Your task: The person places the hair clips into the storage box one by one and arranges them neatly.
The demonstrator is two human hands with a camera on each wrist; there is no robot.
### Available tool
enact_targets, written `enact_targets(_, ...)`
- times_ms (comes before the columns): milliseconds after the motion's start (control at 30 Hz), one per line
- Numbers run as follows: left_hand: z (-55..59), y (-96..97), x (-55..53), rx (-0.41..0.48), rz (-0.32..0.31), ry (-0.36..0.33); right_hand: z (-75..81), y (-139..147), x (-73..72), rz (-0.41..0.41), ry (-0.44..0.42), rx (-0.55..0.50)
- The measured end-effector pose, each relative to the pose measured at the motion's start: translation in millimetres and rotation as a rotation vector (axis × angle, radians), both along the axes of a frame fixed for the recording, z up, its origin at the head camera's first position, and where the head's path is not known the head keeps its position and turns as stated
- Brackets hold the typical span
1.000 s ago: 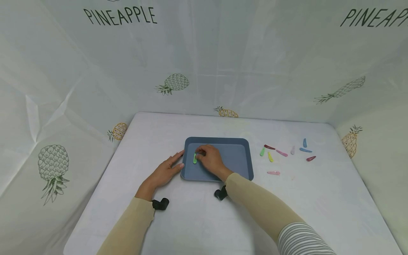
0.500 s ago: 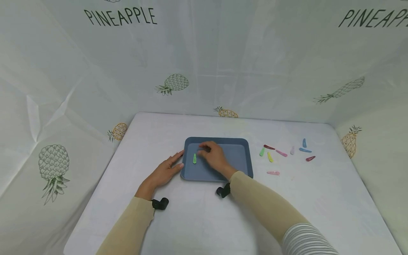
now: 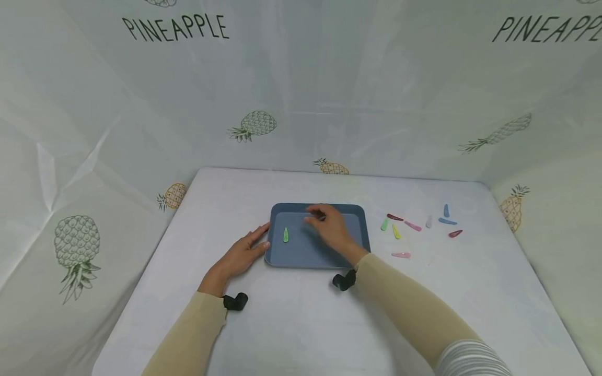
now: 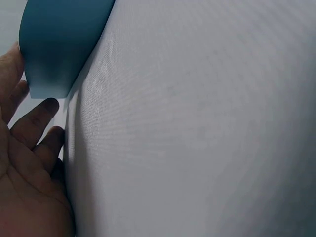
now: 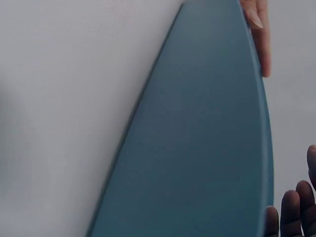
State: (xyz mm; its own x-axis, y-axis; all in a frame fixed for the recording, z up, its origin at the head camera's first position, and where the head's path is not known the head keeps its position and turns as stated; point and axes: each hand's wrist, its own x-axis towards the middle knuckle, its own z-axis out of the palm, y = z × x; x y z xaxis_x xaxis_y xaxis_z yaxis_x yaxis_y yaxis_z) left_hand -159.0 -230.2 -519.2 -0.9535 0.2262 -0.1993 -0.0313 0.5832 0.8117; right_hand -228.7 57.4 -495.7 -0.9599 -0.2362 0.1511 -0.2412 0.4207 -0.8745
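Note:
A green snap hair clip [image 3: 285,235] lies in the left part of the blue-grey tray [image 3: 310,258]. My left hand [image 3: 241,255] rests at the tray's left edge, its fingers extended; in the left wrist view they lie along the tray's outer wall [image 4: 64,44]. Over the middle of the tray hovers my right hand [image 3: 331,230], fingers loosely bent, thumb and forefinger apart, nothing visible between them. The right wrist view shows several of its fingers [image 5: 291,210] beyond the tray's near wall [image 5: 192,118], with part of the left hand [image 5: 259,39] at the far end.
Right of the tray, several hair clips lie scattered on the white table [image 3: 301,324]: dark red [image 3: 394,216], green [image 3: 384,224], yellow [image 3: 396,231], pink [image 3: 413,226], pale lilac [image 3: 429,222], blue [image 3: 447,221]. A light pink clip [image 3: 401,255] lies nearer. Pineapple-printed sheeting [image 3: 376,78] hangs behind.
My right hand has drawn away from the green hair clip and moved right across the tray. The clip stays lying in the tray. My left hand has kept its place.

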Motion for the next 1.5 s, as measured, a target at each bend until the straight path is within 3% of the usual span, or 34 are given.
enact_targets(200, -1.6, -1.7, 0.2, 0.011, 0.001, 0.002, 11.8, 14.0, 5.6, 0.009, 0.022, -0.035)
enact_targets(400, -1.4, -2.7, 0.7, 0.009, -0.004, 0.002, 20.2, 37.5, 9.3, -0.016, 0.020, -0.003)
enact_targets(833, -1.4, -1.5, 0.0, 0.023, -0.019, 0.008, 21.8, 100.8, 16.3, -0.118, 0.028, 0.017)
enact_targets(1200, -2.8, -1.4, -1.3, 0.030, -0.018, -0.001, 15.0, 153.4, 23.3, -0.203, 0.040, 0.099)
enact_targets(1500, -3.5, -1.7, -1.7, 0.039, -0.028, 0.009, 10.2, 196.1, 34.8, -0.187, -0.007, 0.234)
